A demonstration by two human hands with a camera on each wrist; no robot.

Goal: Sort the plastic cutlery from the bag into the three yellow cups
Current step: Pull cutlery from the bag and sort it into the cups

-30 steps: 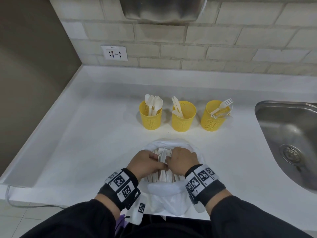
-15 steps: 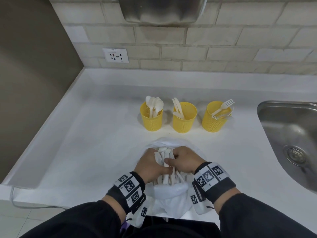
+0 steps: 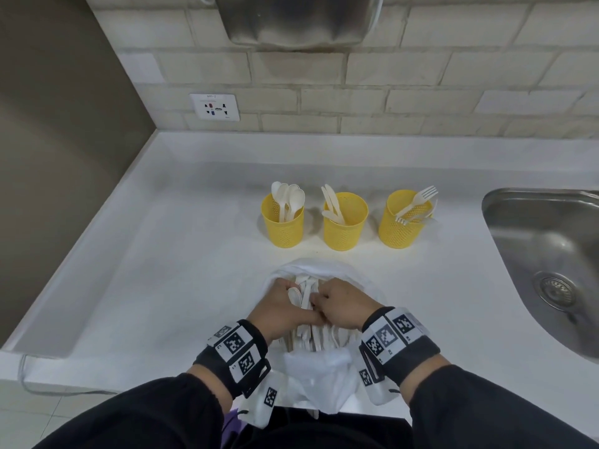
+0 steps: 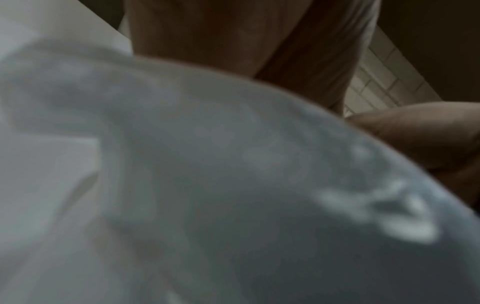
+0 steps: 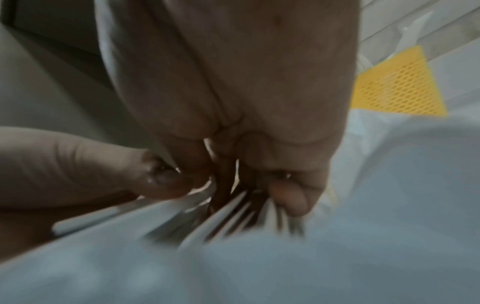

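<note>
Three yellow mesh cups stand in a row: the left cup (image 3: 282, 226) holds spoons, the middle cup (image 3: 345, 225) knives, the right cup (image 3: 402, 222) forks. A white plastic bag (image 3: 319, 377) lies at the counter's front edge with a bundle of white cutlery (image 3: 319, 338) inside. My left hand (image 3: 285, 307) grips the bundle from the left, beside a spoon bowl (image 3: 295, 294). My right hand (image 3: 327, 301) pinches pieces from the right, its fingers (image 5: 291, 197) curled onto the handles (image 5: 226, 214). The left wrist view is filled by blurred bag (image 4: 207, 185).
The white counter (image 3: 162, 270) spreads to the left, with a raised rim. A steel sink (image 3: 551, 241) is sunk in at the right. On the tiled wall are a socket (image 3: 214, 107) and a steel unit (image 3: 291, 17) above.
Both hands stay in the bag and have shifted only slightly among the cutlery. A spoon bowl now shows between them. The cups have not moved.
</note>
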